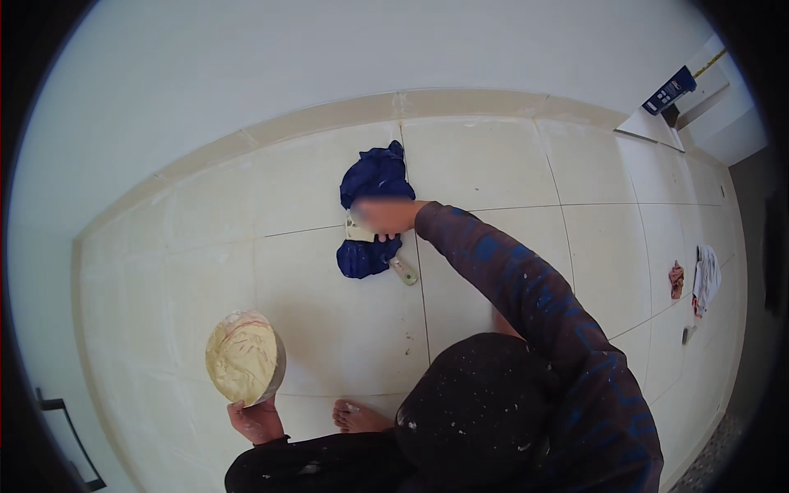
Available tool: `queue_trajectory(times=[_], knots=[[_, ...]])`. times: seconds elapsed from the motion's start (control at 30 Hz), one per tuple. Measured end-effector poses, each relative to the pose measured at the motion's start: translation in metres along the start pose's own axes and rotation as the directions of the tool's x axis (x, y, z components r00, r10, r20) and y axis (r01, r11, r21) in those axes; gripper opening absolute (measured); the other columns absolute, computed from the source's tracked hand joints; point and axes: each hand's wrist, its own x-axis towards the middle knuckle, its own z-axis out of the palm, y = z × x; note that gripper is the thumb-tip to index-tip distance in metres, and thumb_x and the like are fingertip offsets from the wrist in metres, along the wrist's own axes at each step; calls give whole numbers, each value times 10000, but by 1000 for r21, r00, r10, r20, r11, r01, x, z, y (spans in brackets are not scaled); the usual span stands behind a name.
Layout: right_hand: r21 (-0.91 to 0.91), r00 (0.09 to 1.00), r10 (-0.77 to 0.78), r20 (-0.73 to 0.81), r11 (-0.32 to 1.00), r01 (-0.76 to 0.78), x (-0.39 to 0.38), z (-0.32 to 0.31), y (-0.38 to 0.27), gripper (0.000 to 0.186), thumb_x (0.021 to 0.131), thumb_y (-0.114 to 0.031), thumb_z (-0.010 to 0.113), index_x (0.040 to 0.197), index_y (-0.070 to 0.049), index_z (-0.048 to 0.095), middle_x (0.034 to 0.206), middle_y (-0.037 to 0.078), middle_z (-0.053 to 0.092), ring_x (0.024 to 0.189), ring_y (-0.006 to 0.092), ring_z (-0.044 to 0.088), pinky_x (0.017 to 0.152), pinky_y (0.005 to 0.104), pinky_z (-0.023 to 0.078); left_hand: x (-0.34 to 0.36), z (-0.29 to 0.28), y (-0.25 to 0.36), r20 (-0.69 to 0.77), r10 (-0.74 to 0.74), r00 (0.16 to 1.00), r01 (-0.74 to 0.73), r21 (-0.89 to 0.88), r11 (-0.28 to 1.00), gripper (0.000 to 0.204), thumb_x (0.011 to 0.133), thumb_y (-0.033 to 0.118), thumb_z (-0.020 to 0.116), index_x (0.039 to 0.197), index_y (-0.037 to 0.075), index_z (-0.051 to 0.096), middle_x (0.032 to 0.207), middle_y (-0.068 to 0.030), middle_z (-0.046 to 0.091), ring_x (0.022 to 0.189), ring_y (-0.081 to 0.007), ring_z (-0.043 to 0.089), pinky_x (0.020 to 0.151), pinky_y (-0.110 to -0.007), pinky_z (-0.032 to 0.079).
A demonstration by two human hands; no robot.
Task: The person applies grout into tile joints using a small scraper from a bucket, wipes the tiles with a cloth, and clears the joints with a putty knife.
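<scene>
A round tub (282,363) of cream-coloured paste (242,353) is tilted up at the left. My left hand (256,421) grips its near edge, with the thumb up against the rim. Farther off, my right hand (385,216) reaches over a crumpled dark blue cloth (374,177) on the floor. The hand is blurred, so its grip is unclear. Beside its fingers shows a flat, pale piece (359,228). From the cloth's near end sticks out a light greenish tool handle (403,269); the tool's other end is hidden.
Cream floor tiles (329,320) run to a low skirting (320,113) along the white wall. At the right lie a reddish-brown rag (676,279), a white cloth (706,279) and a small tool (688,334). A dark blue tube (670,90) stands at the far right. My bare foot (355,416) is close to the tub.
</scene>
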Motion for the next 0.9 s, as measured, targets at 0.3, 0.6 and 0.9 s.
queue_trajectory(times=[0.3, 0.6, 0.9], knots=[[762, 929, 147, -340, 622, 180, -199, -17, 100, 411, 1114, -278, 455, 1430, -17, 431, 1114, 97, 638, 858, 182, 666, 766, 340, 588, 3, 12, -1, -151, -25, 988, 35, 61, 998, 714, 839, 235, 587, 1504, 9, 462, 1514, -177, 546, 1356, -348, 578, 1117, -502, 528], [586, 282, 516, -809, 671, 453, -504, -61, 176, 391, 1106, -310, 492, 1398, -52, 529, 1091, 39, 644, 822, 136, 537, 745, 323, 479, -13, 52, 15, -164, -64, 984, 86, 130, 988, 710, 859, 232, 569, 1523, 9, 450, 1517, -178, 544, 1352, -342, 579, 1088, -497, 545], [738, -202, 748, -632, 660, 140, -725, -109, 233, 387, 1130, -294, 425, 1395, -23, 503, 1261, 128, 630, 1149, 226, 641, 1047, 374, 501, -25, 91, 9, -307, -59, 950, 118, 178, 977, 704, 841, 246, 563, 1505, 26, 485, 1502, -166, 575, 1339, -347, 599, 1075, -506, 545]])
